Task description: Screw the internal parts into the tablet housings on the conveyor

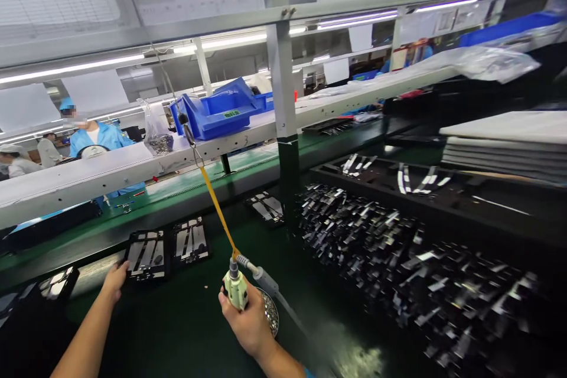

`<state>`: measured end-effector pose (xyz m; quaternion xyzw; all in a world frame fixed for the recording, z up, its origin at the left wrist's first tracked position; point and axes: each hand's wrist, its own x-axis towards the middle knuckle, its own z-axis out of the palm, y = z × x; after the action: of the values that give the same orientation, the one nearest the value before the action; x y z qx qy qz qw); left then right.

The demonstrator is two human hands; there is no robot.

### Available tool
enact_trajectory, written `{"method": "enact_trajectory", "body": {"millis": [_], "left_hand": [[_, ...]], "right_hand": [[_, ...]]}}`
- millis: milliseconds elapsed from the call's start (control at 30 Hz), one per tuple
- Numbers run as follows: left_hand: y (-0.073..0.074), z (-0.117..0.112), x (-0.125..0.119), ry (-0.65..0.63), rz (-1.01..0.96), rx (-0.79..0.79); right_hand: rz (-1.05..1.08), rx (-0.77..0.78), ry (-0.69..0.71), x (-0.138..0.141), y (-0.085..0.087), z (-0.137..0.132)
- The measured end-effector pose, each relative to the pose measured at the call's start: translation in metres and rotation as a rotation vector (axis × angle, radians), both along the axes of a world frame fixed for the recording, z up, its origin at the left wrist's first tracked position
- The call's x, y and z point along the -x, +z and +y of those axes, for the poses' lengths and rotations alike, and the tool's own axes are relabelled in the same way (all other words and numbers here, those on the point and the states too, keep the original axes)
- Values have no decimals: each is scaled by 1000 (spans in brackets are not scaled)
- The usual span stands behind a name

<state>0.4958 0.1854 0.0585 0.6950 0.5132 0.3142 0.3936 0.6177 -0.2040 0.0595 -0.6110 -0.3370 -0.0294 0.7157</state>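
My right hand (pixel 248 320) is wrapped round a pale electric screwdriver (pixel 235 287) that hangs from a yellow cord (pixel 215 205) with a grey cable at its top. A small round dish of screws (pixel 270 310) sits just behind that hand. My left hand (pixel 115 280) reaches forward and rests its fingers on the near edge of a black fixture tray (pixel 146 255) holding metal strips. A second black tray (pixel 191 241) lies just right of it on the dark green bench.
A large heap of black and silver parts (pixel 398 260) fills the right side. Stacked trays (pixel 509 142) stand far right. A white shelf rail (pixel 133 162) carries a blue bin (pixel 219 111) and a bag. People in blue coats (pixel 95 136) work behind it at the left.
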Motion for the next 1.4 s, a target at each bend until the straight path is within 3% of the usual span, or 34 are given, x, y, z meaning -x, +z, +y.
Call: {"method": "enact_trajectory", "body": {"millis": [100,200,267,467,567,633,733,867,967,1067,1133,1200,1300,1400], "left_hand": [[14,-12,19,5,-150,206],[15,-41,41,19,-294,337],[5,-71,55,32,-378,404],[-45,-189,94,56,-538,553],[-57,-238,104,63,-569,632],[-61,-259,107,71,-552,653],[-67,-270,113,17,-406,524],[-69,-259,130,-274,53,86],[-54,-252,134,-517,246,-312],[-29,-258,115,-877,407,-563],[-14,-266,92,-1112,601,-665],[-3,-272,70,-1233,746,-725],[5,-276,51,-1289,793,-733],[12,-275,55,-1316,804,-704]], "right_hand": [[-16,4,-2,0,4,0],[-33,17,-10,-1,3,2],[-29,28,-17,-4,-1,4],[-31,9,-74,-16,-18,14],[-9,30,-63,-19,-26,19],[1,34,-54,-19,-28,21],[2,25,-46,-19,-30,22],[5,18,-52,-18,-30,22],[13,24,-52,-18,-32,22],[14,37,-36,-16,-33,23],[17,45,-31,-15,-34,23],[20,48,-28,-14,-33,22],[10,49,-30,-13,-31,21],[7,50,-43,-12,-29,19]]}}
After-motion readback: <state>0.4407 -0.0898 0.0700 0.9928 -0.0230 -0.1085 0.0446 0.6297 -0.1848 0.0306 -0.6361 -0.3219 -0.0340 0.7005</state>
